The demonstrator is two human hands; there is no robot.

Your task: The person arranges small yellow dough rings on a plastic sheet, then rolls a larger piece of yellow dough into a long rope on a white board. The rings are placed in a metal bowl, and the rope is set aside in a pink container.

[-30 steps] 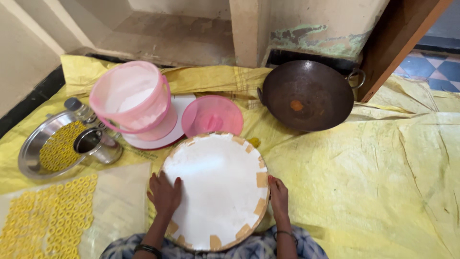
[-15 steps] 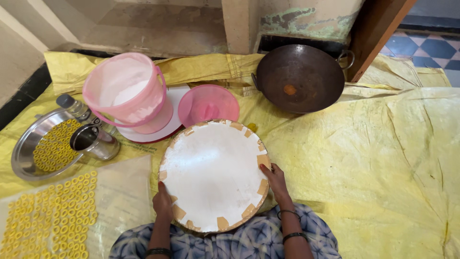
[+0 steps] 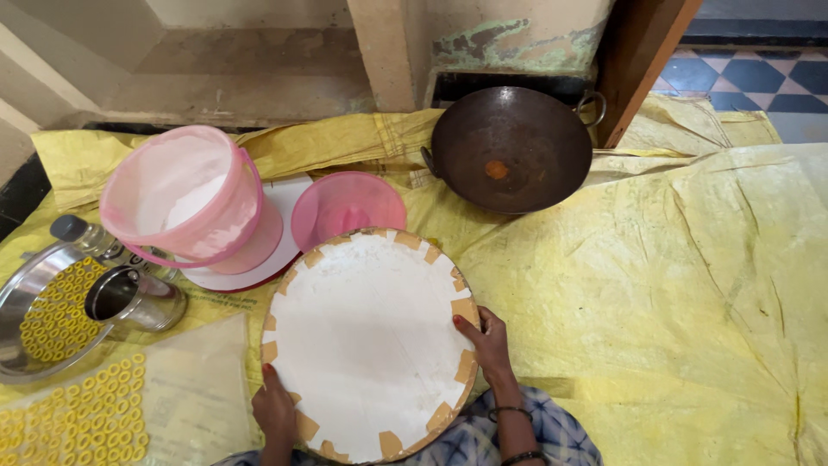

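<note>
Surface: yellow woven sheet (image 3: 655, 285) spread over the floor; everything rests on it, no table here.

Left hand: left hand (image 3: 274, 412) grips the near-left rim of the round board (image 3: 366, 336), fingers curled over the edge.

Right hand: right hand (image 3: 487, 343) clasps the right rim of the same board, thumb on the top face, fingers under the edge as far as I can tell.

Board position: at the near edge of the sheet, against the person's lap, just in front of the pink lid (image 3: 348, 210), which it touches or slightly overlaps.

Board facing: white flat face upward, tan tape patches round the rim. A disc, so no real long axis; it may be tipped slightly, far edge a bit higher, but the view from above leaves that uncertain.

Progress, judged: board is bare, nothing laid on it yet. Yellow ring pieces (image 3: 73, 427) already lie in rows at the near-left corner of the sheet, and more fill the steel plate (image 3: 39, 315) at the left edge. The dark wok (image 3: 511, 148) at the far edge is empty apart from an orange spot in the middle.

Nearby: pink bucket (image 3: 185, 203) with white contents sits left of the lid; a steel cup (image 3: 134, 298) lies on its side against the plate.
</note>
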